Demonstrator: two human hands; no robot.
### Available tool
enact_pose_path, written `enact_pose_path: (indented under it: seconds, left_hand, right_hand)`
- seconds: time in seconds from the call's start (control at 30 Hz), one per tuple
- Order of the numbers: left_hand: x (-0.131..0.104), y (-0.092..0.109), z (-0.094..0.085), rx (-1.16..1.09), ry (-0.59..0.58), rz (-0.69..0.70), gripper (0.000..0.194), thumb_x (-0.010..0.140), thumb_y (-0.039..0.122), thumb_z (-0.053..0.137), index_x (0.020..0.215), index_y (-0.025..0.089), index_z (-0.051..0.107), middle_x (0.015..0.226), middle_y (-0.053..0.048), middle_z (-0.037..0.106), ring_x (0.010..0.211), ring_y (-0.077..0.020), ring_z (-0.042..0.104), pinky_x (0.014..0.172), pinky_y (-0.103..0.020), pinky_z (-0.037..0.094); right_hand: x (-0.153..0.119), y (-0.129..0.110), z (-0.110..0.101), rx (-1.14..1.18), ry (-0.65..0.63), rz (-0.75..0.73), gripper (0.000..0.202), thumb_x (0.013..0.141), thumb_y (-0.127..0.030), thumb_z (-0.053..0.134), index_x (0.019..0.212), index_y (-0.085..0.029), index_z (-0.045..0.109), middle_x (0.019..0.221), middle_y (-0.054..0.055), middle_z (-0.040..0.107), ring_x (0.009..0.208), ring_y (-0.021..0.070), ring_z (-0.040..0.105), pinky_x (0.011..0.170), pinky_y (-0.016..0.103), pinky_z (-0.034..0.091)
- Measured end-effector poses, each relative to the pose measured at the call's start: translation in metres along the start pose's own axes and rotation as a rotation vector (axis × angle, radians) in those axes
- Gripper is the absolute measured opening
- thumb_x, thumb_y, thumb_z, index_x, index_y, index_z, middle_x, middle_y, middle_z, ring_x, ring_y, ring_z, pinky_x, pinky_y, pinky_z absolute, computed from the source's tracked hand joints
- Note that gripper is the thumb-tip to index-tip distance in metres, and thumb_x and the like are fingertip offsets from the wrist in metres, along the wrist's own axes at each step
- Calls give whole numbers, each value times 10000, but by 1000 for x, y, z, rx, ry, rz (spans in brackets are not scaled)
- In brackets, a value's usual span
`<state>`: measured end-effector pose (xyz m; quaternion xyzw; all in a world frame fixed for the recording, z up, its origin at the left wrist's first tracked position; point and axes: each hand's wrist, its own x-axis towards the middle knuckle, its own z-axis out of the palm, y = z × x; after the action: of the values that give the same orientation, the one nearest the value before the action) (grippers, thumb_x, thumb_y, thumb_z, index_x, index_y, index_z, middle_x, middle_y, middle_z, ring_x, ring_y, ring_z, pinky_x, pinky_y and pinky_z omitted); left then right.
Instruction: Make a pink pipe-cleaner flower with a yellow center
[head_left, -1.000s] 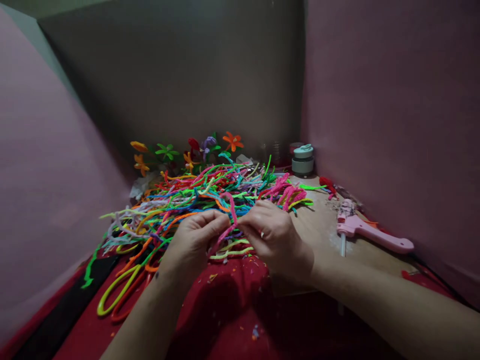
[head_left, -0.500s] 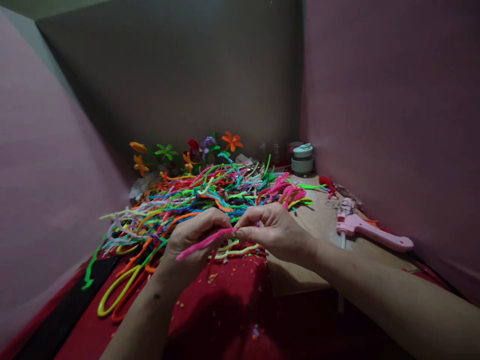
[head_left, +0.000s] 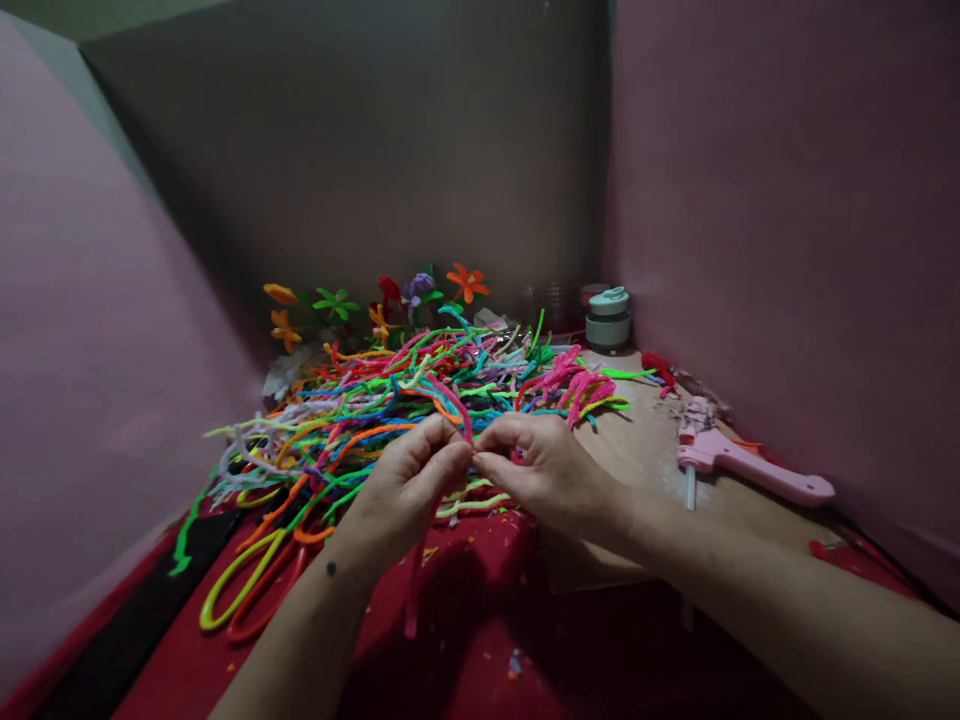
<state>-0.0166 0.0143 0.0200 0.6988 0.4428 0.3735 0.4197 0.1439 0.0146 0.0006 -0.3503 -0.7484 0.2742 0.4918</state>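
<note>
Both hands meet fingertip to fingertip in front of a heap of coloured pipe cleaners [head_left: 360, 400]. My left hand [head_left: 420, 480] pinches a pink pipe cleaner [head_left: 460, 408]. One end of it rises above the fingers and curves to the left; a pink length also hangs below that hand over the red cloth. My right hand [head_left: 532, 465] is closed at the same spot, thumb against forefinger, on the pink pipe cleaner. The exact place where the strands meet is hidden by the fingertips.
A pink glue gun [head_left: 750, 465] lies on a tan board [head_left: 637, 430] at the right. Behind stand a lidded teal jar [head_left: 607, 325] and several fuzzy flowers [head_left: 466, 283]. Red cloth [head_left: 450, 660] with small scraps covers the front. Yellow and red loops [head_left: 214, 600] lie front left.
The pink strand that lay across my left hand now points up from between the fingertips, and a length hangs lower. My left hand has turned, with its thumb now in view.
</note>
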Motion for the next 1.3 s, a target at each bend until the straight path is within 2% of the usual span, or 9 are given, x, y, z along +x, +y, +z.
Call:
enact_pose_path:
  seconds: [0.1,0.17,0.37,0.57,0.8,0.97,1.03,1.17,1.3]
  left_hand:
    - [0,0,1,117,66,68,162,813,314,503,706,192,492,564,47,460,503,-88,405,490,-196,333]
    - [0,-3,4,239,126,137,120,808,298,509,738,200,510,583,36,490,514,-100,441,503,-204,355]
    - [1,-11,8,698,225,513,109,827,185,455,818,208,562,772,-30,575,699,-144,537,644,-233,409]
    - [-1,-13,6,842,147,613,138,864,145,381,850,182,514,783,-37,540,695,-130,514,629,-222,401]
    - [-2,-6,8,794,153,470,130,854,156,384,759,182,469,706,-20,500,616,-131,475,568,-237,378]
    - [-3,-1,1,714,104,336,133,863,226,391,760,190,468,666,2,508,587,-126,467,573,-241,374]
    - [-3,0,-2,715,60,340,128,860,230,396,760,189,466,679,1,509,597,-126,461,578,-244,367]
    - [-3,3,-2,732,13,324,130,853,227,400,753,182,472,679,0,510,602,-126,459,576,-249,352]
    - [-3,4,0,701,41,253,157,850,250,407,724,184,474,639,11,511,566,-119,458,557,-245,346]
  right_hand:
    - [4,2,0,345,-87,330,116,718,-216,560,704,-132,640,617,12,594,550,105,503,545,238,390]
    - [5,3,0,423,-62,402,120,693,-225,582,677,-122,642,583,2,571,525,96,481,528,235,377]
    - [3,7,2,218,24,283,139,708,-220,567,632,-128,640,547,-7,548,533,94,456,517,227,353]
    - [0,6,2,105,26,197,123,724,-153,528,673,-131,638,587,-1,582,567,99,499,555,225,383]
    - [-1,5,3,-14,-16,157,152,769,-175,516,713,-133,651,617,15,619,565,110,530,545,226,395]
    - [-4,-1,-2,-506,237,-296,220,804,-240,514,905,-105,655,824,103,624,801,201,505,740,342,400]
    - [-2,-1,-4,-597,208,-422,247,816,-234,510,986,-107,637,900,114,617,875,218,478,807,372,372]
    - [4,4,-8,-600,31,-355,201,827,-205,506,705,-149,655,690,48,597,749,170,489,750,321,369]
    - [1,6,-7,-549,-61,-154,196,834,-200,485,738,-155,649,658,27,608,621,120,508,595,249,348]
